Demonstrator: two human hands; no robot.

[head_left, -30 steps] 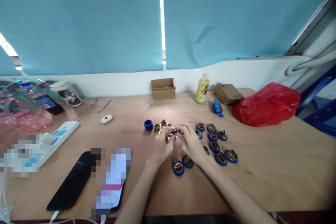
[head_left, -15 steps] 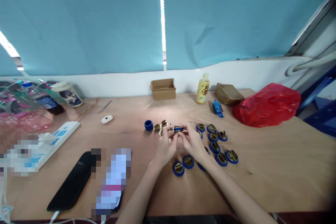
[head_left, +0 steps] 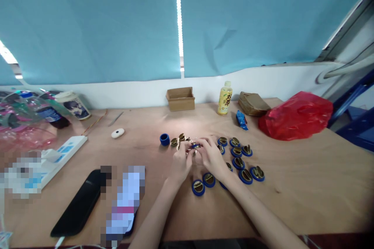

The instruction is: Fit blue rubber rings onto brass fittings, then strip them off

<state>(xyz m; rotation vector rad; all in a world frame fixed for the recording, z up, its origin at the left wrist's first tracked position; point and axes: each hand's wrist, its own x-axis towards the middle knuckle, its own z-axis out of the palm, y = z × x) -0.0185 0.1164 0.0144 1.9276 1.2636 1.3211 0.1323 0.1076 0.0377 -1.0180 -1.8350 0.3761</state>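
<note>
My left hand [head_left: 183,162] and my right hand [head_left: 212,156] meet over the table, fingertips closed on opposite sides of one blue ring with a brass-coloured disc [head_left: 195,146]. The fingers partly cover it. Behind my left fingers lie several loose brass-coloured discs [head_left: 181,137], partly hidden. A deeper blue ring [head_left: 164,139] stands to their left. Right of my right hand sit several blue rings, each with a brass-coloured disc and raised strip [head_left: 238,163]. Two more, one of them a blue ring with a disc [head_left: 198,187], lie in front, between my forearms.
An open cardboard box [head_left: 180,103], a yellow-labelled bottle [head_left: 224,99], a blue packet [head_left: 242,120] and a red plastic bag [head_left: 296,116] stand at the back. On the left are a power strip [head_left: 62,155], a black phone [head_left: 80,204] and a lit phone [head_left: 124,202].
Both hands stay closed on the ring with the disc, which has tilted and shifted slightly between the fingers. My right fingers now cover more of it. The whole view has moved a little.
</note>
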